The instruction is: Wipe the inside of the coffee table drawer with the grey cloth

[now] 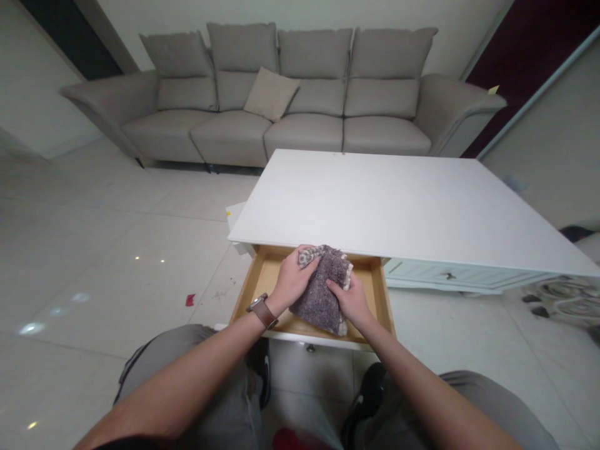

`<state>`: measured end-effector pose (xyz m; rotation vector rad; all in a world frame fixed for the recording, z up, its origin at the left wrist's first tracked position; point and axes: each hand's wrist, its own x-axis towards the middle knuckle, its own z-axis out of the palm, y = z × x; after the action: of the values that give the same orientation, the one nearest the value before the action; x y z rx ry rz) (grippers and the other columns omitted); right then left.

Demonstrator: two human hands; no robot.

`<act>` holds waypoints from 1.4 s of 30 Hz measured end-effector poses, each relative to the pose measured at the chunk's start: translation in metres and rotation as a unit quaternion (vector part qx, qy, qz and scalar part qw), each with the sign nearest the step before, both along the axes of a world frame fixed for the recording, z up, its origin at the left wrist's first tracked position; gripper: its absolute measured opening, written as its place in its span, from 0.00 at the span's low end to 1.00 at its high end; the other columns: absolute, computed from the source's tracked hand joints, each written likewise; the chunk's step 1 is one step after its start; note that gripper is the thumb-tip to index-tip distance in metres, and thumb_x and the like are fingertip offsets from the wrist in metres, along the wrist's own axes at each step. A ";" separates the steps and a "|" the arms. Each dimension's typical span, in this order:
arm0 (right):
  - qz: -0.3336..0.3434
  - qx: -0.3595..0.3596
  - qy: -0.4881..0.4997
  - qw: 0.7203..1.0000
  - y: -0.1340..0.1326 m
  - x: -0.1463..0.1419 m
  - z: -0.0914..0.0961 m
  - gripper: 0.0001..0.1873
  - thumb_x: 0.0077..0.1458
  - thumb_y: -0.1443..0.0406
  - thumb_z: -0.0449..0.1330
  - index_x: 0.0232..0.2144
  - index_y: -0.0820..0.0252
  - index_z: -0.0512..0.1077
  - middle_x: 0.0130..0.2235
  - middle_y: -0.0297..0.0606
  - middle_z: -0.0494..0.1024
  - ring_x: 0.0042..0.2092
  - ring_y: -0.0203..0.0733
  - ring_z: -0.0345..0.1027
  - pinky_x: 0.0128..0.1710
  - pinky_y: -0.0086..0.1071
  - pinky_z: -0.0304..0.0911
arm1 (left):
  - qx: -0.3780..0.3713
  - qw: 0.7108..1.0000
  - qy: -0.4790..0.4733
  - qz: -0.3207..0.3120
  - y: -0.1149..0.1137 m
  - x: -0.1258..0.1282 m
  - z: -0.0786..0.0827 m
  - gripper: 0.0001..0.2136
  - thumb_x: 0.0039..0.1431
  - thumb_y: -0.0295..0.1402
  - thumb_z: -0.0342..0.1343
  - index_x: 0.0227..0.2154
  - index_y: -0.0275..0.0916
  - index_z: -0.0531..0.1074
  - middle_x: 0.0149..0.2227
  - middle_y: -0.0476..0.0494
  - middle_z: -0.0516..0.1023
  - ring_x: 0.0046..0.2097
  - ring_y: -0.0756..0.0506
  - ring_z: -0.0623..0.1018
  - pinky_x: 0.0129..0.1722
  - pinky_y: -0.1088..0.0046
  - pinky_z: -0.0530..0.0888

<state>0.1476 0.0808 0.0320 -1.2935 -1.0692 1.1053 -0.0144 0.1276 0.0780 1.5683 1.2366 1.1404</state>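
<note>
A folded grey-purple knitted cloth (pixel 321 290) with a patterned pale edge lies over the open wooden drawer (pixel 379 294) of a white coffee table (pixel 398 206). My left hand (pixel 289 280), with a brown watch at the wrist, grips the cloth's left side, fingers curled over its top corner. My right hand (pixel 351 301) holds the cloth's right edge, thumb pressed on top. Both hands hover inside the drawer opening.
A grey sofa (pixel 281 106) with a loose cushion (pixel 270 94) stands beyond the table. A second, closed drawer (pixel 450 275) sits to the right. Pale tiled floor (pixel 117 250) spreads left, with a small red scrap (pixel 190 300). My knees frame the drawer front.
</note>
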 end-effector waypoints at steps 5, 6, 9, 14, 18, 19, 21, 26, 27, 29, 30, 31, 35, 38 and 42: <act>0.001 -0.002 0.006 1.000 -0.001 0.001 0.002 0.18 0.48 0.59 0.68 0.42 0.57 0.76 0.43 0.40 0.84 0.44 0.51 0.77 0.48 0.44 0.70 | -0.016 1.000 -0.017 0.013 0.002 0.001 -0.002 0.14 0.59 0.36 0.62 0.47 0.40 0.74 0.46 0.43 0.80 0.47 0.44 0.78 0.51 0.67 0.72; 0.002 -0.003 0.008 1.000 -0.001 0.001 0.002 0.18 0.47 0.59 0.68 0.41 0.56 0.76 0.43 0.40 0.84 0.44 0.51 0.77 0.48 0.44 0.70 | -0.021 0.999 -0.016 0.018 0.002 0.000 -0.002 0.15 0.58 0.36 0.62 0.47 0.41 0.73 0.46 0.43 0.80 0.48 0.44 0.78 0.52 0.67 0.72; 0.002 -0.005 0.015 1.000 -0.002 0.001 0.003 0.18 0.47 0.59 0.69 0.41 0.56 0.76 0.43 0.40 0.84 0.44 0.51 0.77 0.48 0.44 0.70 | -0.035 0.999 -0.018 0.023 0.003 0.001 -0.002 0.15 0.58 0.35 0.62 0.47 0.40 0.73 0.46 0.43 0.80 0.47 0.44 0.78 0.51 0.67 0.72; 0.000 -0.005 0.017 1.000 -0.003 0.001 0.007 0.17 0.46 0.59 0.69 0.40 0.57 0.76 0.41 0.39 0.84 0.43 0.51 0.77 0.47 0.44 0.71 | -0.039 0.998 -0.037 0.015 0.002 0.002 -0.002 0.14 0.57 0.35 0.62 0.45 0.39 0.73 0.44 0.43 0.80 0.47 0.44 0.78 0.51 0.67 0.72; 0.000 -0.005 0.019 1.000 -0.003 0.000 0.009 0.16 0.46 0.59 0.69 0.39 0.56 0.76 0.41 0.39 0.84 0.42 0.51 0.77 0.46 0.44 0.71 | -0.040 0.998 -0.046 0.016 0.003 0.003 -0.002 0.11 0.58 0.36 0.62 0.42 0.39 0.74 0.42 0.44 0.80 0.45 0.44 0.78 0.50 0.68 0.72; 0.000 -0.004 0.019 1.000 -0.002 0.000 0.009 0.16 0.45 0.59 0.69 0.38 0.56 0.77 0.41 0.39 0.84 0.42 0.51 0.77 0.46 0.44 0.71 | -0.042 0.998 -0.048 0.015 0.004 0.003 -0.002 0.10 0.58 0.37 0.61 0.40 0.38 0.74 0.41 0.44 0.81 0.44 0.44 0.78 0.49 0.68 0.72; 0.001 -0.001 0.018 1.000 -0.002 0.000 0.008 0.16 0.45 0.59 0.69 0.38 0.56 0.77 0.40 0.39 0.84 0.42 0.51 0.77 0.46 0.44 0.71 | -0.048 0.998 -0.050 0.010 0.004 0.003 -0.003 0.09 0.60 0.38 0.59 0.38 0.38 0.75 0.40 0.45 0.81 0.43 0.44 0.78 0.48 0.69 0.72; 0.002 0.001 0.010 1.000 -0.002 0.001 0.006 0.15 0.46 0.59 0.69 0.38 0.56 0.77 0.40 0.39 0.84 0.42 0.50 0.77 0.46 0.44 0.71 | -0.054 0.997 -0.060 0.007 0.003 0.002 -0.006 0.11 0.62 0.41 0.58 0.36 0.38 0.76 0.39 0.45 0.82 0.42 0.45 0.78 0.47 0.70 0.72; 0.003 0.003 0.008 1.000 -0.002 0.001 0.006 0.15 0.46 0.59 0.69 0.38 0.56 0.77 0.40 0.39 0.84 0.42 0.50 0.77 0.46 0.43 0.71 | -0.055 0.996 -0.063 0.006 0.003 0.002 -0.006 0.11 0.62 0.41 0.58 0.36 0.38 0.76 0.38 0.45 0.82 0.42 0.45 0.78 0.46 0.70 0.72; 0.004 0.005 0.004 1.000 -0.002 0.001 0.006 0.15 0.46 0.59 0.69 0.38 0.56 0.77 0.40 0.39 0.84 0.42 0.50 0.77 0.46 0.43 0.71 | -0.063 0.996 -0.068 0.008 0.003 0.002 -0.005 0.11 0.61 0.41 0.59 0.35 0.38 0.76 0.37 0.46 0.82 0.41 0.45 0.78 0.45 0.70 0.72; 0.004 0.005 0.003 1.000 -0.003 0.001 0.007 0.15 0.46 0.59 0.68 0.38 0.56 0.77 0.40 0.39 0.84 0.41 0.50 0.77 0.46 0.43 0.71 | -0.070 0.995 -0.070 0.010 0.003 0.002 -0.004 0.11 0.60 0.41 0.60 0.35 0.38 0.76 0.37 0.46 0.82 0.41 0.45 0.78 0.45 0.70 0.72; 0.003 0.004 0.001 1.000 -0.003 0.001 0.007 0.15 0.46 0.59 0.68 0.38 0.56 0.77 0.40 0.39 0.84 0.41 0.50 0.77 0.45 0.43 0.71 | -0.078 0.994 -0.072 0.014 0.003 0.002 -0.003 0.11 0.59 0.41 0.61 0.34 0.38 0.76 0.37 0.46 0.82 0.40 0.45 0.78 0.44 0.70 0.72; 0.010 0.008 -0.018 1.000 -0.004 0.000 0.008 0.13 0.47 0.60 0.67 0.37 0.56 0.77 0.38 0.38 0.84 0.40 0.50 0.77 0.43 0.43 0.71 | -0.104 0.991 -0.076 0.042 0.003 0.002 0.005 0.13 0.55 0.43 0.64 0.32 0.36 0.78 0.35 0.44 0.83 0.39 0.44 0.79 0.42 0.69 0.73; 0.017 0.018 -0.032 0.999 -0.006 -0.001 0.008 0.12 0.48 0.60 0.67 0.37 0.56 0.77 0.38 0.39 0.84 0.40 0.49 0.76 0.43 0.42 0.71 | -0.115 0.989 -0.070 0.062 0.003 0.001 0.007 0.13 0.55 0.43 0.64 0.31 0.36 0.80 0.35 0.44 0.83 0.38 0.43 0.79 0.42 0.67 0.74; 0.027 0.023 -0.036 0.999 -0.007 -0.001 0.008 0.13 0.49 0.60 0.66 0.38 0.56 0.77 0.39 0.38 0.84 0.40 0.49 0.76 0.43 0.41 0.70 | -0.112 0.988 -0.074 0.070 0.004 0.001 0.005 0.09 0.55 0.38 0.62 0.30 0.37 0.80 0.34 0.45 0.84 0.39 0.44 0.79 0.43 0.68 0.74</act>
<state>0.1470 0.0743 0.0403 -1.2822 -1.1816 1.0749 -0.0133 0.1312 0.0825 1.2248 1.3403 1.1407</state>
